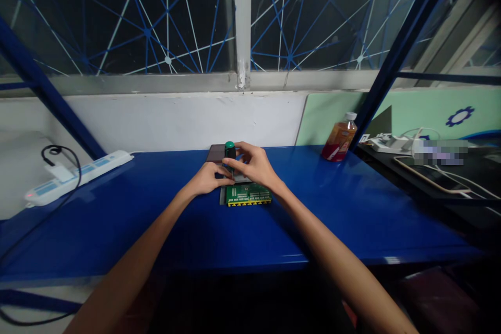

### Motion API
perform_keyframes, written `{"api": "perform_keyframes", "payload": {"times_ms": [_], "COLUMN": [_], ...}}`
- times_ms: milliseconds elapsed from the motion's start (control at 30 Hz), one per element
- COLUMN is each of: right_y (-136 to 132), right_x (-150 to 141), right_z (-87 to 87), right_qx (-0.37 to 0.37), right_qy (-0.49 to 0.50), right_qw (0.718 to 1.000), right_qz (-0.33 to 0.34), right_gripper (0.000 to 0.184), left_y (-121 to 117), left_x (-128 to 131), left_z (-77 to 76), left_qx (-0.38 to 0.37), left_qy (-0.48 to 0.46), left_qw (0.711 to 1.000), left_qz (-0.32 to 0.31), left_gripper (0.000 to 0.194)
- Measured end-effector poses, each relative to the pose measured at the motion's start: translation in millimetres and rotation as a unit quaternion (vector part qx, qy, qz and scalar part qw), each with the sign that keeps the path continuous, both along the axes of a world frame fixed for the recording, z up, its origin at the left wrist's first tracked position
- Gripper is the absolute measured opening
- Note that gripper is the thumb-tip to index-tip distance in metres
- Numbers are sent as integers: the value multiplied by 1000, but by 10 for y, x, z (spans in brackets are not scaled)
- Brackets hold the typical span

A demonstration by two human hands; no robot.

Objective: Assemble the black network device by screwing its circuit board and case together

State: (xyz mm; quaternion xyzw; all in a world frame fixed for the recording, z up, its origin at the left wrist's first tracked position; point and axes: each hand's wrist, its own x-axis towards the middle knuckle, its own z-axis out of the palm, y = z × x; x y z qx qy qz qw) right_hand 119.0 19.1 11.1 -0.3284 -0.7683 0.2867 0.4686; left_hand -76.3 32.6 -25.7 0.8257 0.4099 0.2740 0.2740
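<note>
At frame centre, on the glossy blue table [117, 219], our right hand [254, 164] closes around one green-capped screwdriver [229, 150], standing upright over a single flat green circuit board [248, 194]. Our left hand [209, 177] rests curled beside it; its grip is hard to make out.

screwdriver [229, 151] upright between the fingers [239, 163] | circuit board [248, 194] just below the fingers, flat on the surface [156, 219] | dark slab [216, 153] just behind them | power strip [78, 175] far to their left | bottle [340, 138] well to their right, phone [430, 176] farther right
</note>
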Motion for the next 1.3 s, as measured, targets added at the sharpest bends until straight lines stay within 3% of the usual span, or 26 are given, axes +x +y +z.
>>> {"api": "perform_keyframes", "payload": {"times_ms": [300, 600, 767, 1067, 1300], "right_y": [0, 13, 20, -9, 5], "right_x": [2, -22, -20, -21, -23], "right_z": [-4, -54, -61, -45, -63], "right_qx": [4, 10, 4, 2, -2], "right_qy": [-29, -50, -45, -53, -63], "right_qw": [1000, 999, 999, 998, 998], "right_qz": [-13, -14, -5, -17, -23], "right_gripper": [28, 26, 21, 30, 29], "left_y": [-55, -41, -73, -58, -76], "left_x": [21, 31, 50, 47, 54], "left_z": [63, 14, 68, 34, 51], "left_qx": [8, 3, 14, 6, 33], "left_qy": [-3, -20, -16, -18, 2], "left_qw": [1000, 1000, 1000, 1000, 999], "left_qz": [-8, 11, -13, 12, -21], "left_gripper": [19, 18, 20, 20, 22]}}
